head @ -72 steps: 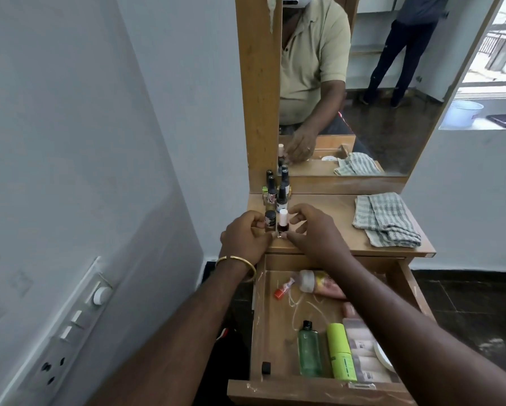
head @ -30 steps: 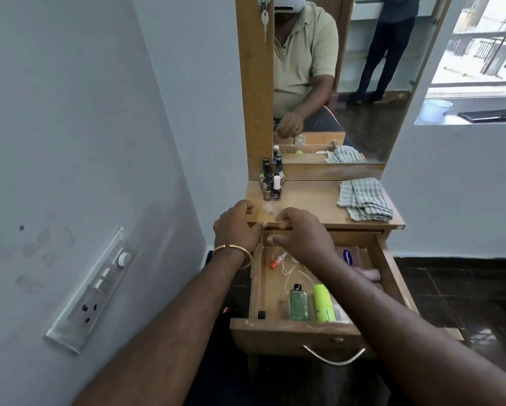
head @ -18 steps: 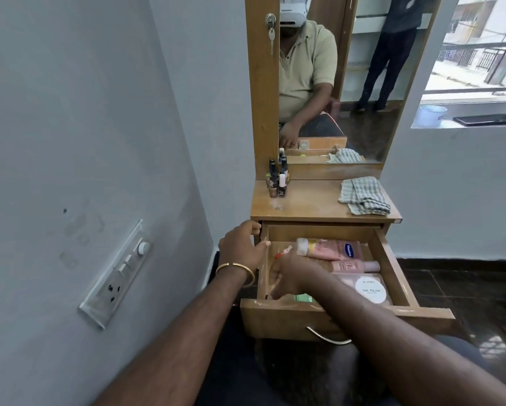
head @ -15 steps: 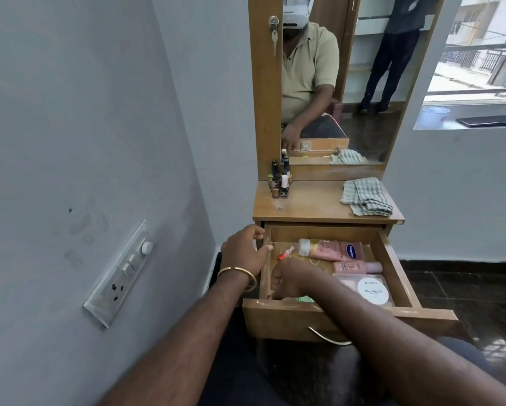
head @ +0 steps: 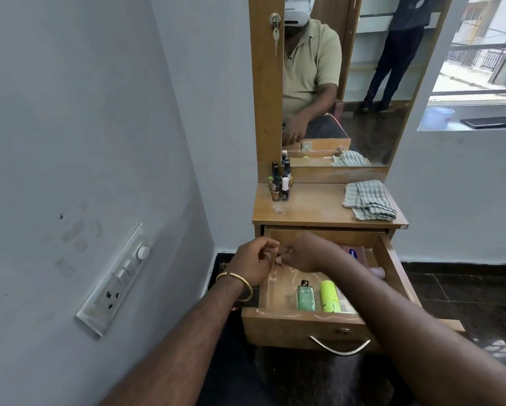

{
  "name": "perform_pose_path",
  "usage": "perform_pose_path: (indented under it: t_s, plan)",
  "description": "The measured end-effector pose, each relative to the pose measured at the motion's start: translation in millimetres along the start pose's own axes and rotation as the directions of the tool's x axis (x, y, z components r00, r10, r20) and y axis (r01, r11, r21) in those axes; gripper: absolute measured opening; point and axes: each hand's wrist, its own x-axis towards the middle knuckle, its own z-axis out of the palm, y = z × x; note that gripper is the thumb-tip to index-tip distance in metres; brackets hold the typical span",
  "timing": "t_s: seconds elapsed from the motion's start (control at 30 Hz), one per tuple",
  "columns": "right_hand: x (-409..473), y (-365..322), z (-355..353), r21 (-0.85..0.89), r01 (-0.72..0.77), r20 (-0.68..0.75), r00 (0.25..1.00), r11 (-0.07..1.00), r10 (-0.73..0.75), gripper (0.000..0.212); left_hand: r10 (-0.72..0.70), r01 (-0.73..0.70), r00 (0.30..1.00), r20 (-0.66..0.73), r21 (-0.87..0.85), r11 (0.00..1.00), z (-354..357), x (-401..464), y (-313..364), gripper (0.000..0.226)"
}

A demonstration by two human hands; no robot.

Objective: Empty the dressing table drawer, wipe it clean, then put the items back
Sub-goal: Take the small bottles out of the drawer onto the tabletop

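Note:
The wooden drawer (head: 301,328) of the dressing table is pulled out. Inside lie a green bottle (head: 305,295), a lime tube (head: 330,295) and a pink lotion bottle (head: 356,254) with a blue label, partly under my right arm. My right hand (head: 303,253) is at the drawer's back left, its fingers curled, pinching something small with a reddish tip (head: 278,260). My left hand (head: 256,260) sits by the drawer's left wall with curled fingers that meet the right fingertips. What it holds is hidden. Several nail polish bottles (head: 281,186) stand on the tabletop.
A folded checked cloth (head: 369,200) lies on the right of the tabletop (head: 313,209). The mirror (head: 348,83) rises behind it. A grey wall with a switch panel (head: 114,276) stands close on the left. A dark floor lies to the right.
My right hand has moved from the drawer's front left to its back left, next to my left hand. The small black item seen earlier at the front left no longer shows.

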Motion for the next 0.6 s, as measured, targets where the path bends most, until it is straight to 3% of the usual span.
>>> perform_pose_path:
  t_s: [0.2,0.43,0.5,0.6]
  plan:
    - [7.8,7.9,-31.7,0.075,0.026,-0.139,0.99,0.997,-0.016,0.021,0.023,-0.028,0.999,-0.032,-0.172,0.985,5.3,6.8,3.3,0.03]
    - [29.5,37.2,-11.4,0.315,0.07,-0.222,0.975,0.947,0.002,0.019,-0.019,0.001,0.992,-0.124,-0.144,0.99,3.8,21.1,-4.4,0.03]
    - [36.5,45.5,2.7,0.203,0.027,-0.208,0.978,0.979,0.016,0.016,-0.037,0.015,0.989,-0.145,-0.151,0.988,3.6,25.0,-7.5,0.027]
    - [51.5,52.3,24.7,-0.129,0.044,-0.214,0.974,0.991,-0.071,0.038,-0.059,0.033,0.987,-0.152,-0.164,0.986,4.2,31.4,-10.5,0.027]
